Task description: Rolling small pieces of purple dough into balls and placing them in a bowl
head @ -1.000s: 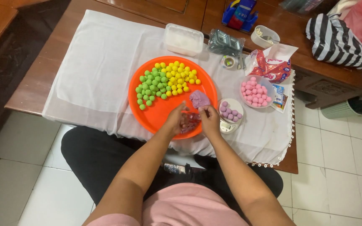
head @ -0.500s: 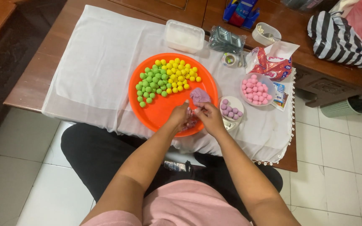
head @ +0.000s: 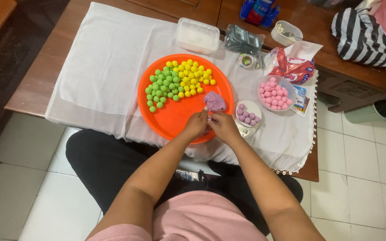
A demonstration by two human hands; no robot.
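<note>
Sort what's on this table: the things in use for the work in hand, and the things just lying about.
In use: left hand and right hand pinching a purple bit; purple dough; orange tray; purple balls on the scale.

Lying about: striped bag; red packet; white box; pink balls.

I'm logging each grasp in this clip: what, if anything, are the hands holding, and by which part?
Left hand and right hand meet over a small purple bit, pinched between fingertips; the exact hold is hidden.
</note>
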